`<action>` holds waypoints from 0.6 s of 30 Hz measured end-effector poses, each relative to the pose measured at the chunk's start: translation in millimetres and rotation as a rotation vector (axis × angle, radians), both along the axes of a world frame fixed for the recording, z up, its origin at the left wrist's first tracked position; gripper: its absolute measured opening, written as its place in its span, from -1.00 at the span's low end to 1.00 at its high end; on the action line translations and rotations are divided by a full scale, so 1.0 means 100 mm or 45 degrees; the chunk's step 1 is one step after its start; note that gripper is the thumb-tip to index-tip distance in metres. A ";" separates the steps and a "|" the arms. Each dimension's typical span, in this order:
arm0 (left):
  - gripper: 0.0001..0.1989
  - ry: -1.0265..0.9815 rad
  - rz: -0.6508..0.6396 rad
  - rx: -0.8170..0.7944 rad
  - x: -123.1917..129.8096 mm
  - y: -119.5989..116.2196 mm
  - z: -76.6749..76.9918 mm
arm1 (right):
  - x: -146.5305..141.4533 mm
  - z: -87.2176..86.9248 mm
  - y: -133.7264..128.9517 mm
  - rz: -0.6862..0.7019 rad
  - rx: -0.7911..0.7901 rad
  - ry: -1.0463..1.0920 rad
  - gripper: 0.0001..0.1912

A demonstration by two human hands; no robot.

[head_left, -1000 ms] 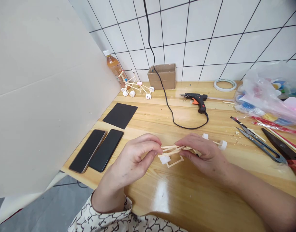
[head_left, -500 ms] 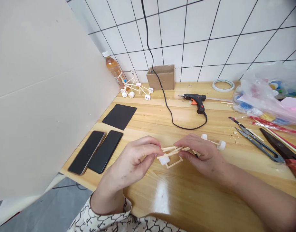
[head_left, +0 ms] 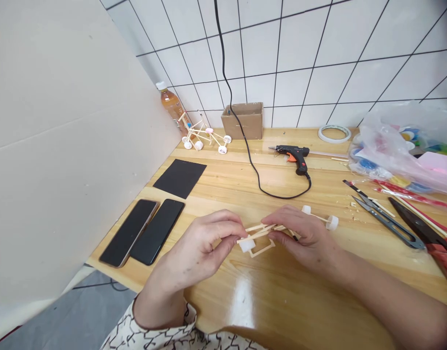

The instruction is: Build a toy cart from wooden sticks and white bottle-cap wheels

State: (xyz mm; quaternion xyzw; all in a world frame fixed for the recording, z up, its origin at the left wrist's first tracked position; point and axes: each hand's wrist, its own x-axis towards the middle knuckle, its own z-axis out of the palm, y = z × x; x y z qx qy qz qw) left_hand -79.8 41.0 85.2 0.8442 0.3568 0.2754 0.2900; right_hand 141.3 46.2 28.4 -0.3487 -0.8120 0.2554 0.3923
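Between my hands is a small frame of thin wooden sticks point(head_left: 261, 234), with a white foam-like block point(head_left: 247, 245) at its left end and a squared stick loop below. My left hand point(head_left: 212, 240) pinches the left end between thumb and fingertips. The fingers of my right hand point(head_left: 299, 233) close around the right part of the sticks and hide much of it. Just beyond the right hand, a stick axle with two white wheels point(head_left: 331, 223) shows; whether it joins the frame is hidden.
Behind lie a black glue gun point(head_left: 294, 154) with its cord, a cardboard box point(head_left: 242, 121) and a wheeled stick model point(head_left: 205, 133). Two phones point(head_left: 158, 231) and a black square sheet point(head_left: 180, 178) are at left. Thread snips point(head_left: 387, 223), scissors point(head_left: 423, 236) and a plastic bag point(head_left: 402, 150) are at right.
The camera view has shifted slightly. Both hands keep the same hold on the stick frame, with hardly any movement.
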 end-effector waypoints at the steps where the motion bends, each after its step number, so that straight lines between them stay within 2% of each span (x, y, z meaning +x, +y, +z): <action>1: -0.77 0.002 -0.002 0.001 0.00 0.00 0.00 | 0.00 0.00 0.00 0.001 -0.001 0.000 -0.84; 9: -0.77 0.002 -0.021 -0.013 0.00 0.00 0.01 | 0.00 0.00 0.00 0.009 0.005 -0.009 -0.83; 18: -0.76 -0.012 -0.013 -0.164 0.00 0.01 0.00 | 0.00 -0.01 0.01 0.019 0.008 -0.017 -0.83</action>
